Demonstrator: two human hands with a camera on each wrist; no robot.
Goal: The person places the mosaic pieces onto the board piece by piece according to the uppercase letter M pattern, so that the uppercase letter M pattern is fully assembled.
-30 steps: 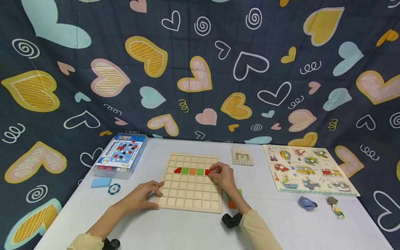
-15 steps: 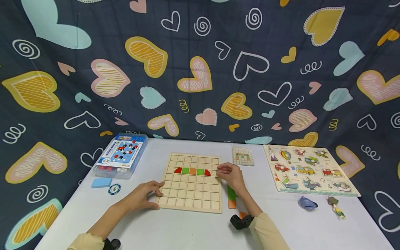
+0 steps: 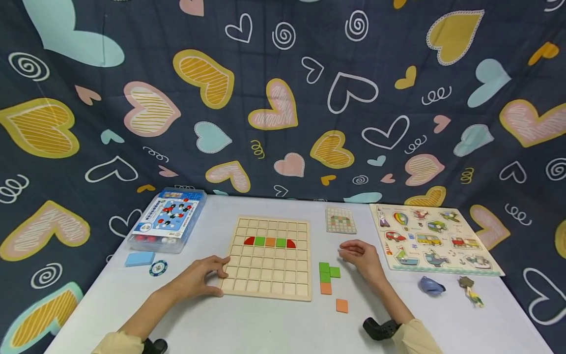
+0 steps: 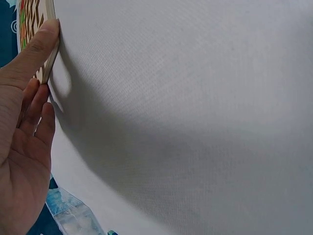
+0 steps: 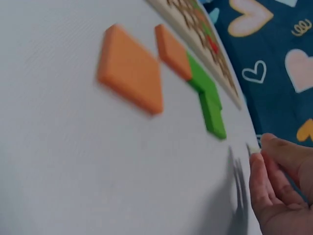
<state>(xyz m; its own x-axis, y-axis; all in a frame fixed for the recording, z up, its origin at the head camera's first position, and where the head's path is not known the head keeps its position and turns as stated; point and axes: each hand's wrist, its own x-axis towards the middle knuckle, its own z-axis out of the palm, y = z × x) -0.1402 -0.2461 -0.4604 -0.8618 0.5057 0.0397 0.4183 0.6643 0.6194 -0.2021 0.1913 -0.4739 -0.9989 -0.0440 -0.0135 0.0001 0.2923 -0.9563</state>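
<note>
A wooden grid board [image 3: 269,270] lies on the table, with a row of red, green and orange tiles [image 3: 269,242] across its upper part. At its left front corner, my left hand [image 3: 201,278] holds the edge with thumb and fingers; the left wrist view shows the thumb [image 4: 41,44] against the rim. To the board's right, my right hand [image 3: 362,258] hovers with fingers loosely bent and nothing visible in them. Several loose green tiles [image 3: 325,273] and two orange ones lie between that hand and the board, the nearer orange tile [image 3: 342,306] apart from the rest.
A small pattern card [image 3: 340,221] lies behind the tiles. At right are a picture puzzle board [image 3: 435,241], a blue toy [image 3: 431,286] and a small figure [image 3: 470,291]. A plastic case [image 3: 168,221], blue block [image 3: 139,259] and round chip [image 3: 158,268] sit at left.
My right hand has let go of the red tile at the row's right end and moved right, away from the board, uncovering the loose tiles. My left hand stays at the board's corner.
</note>
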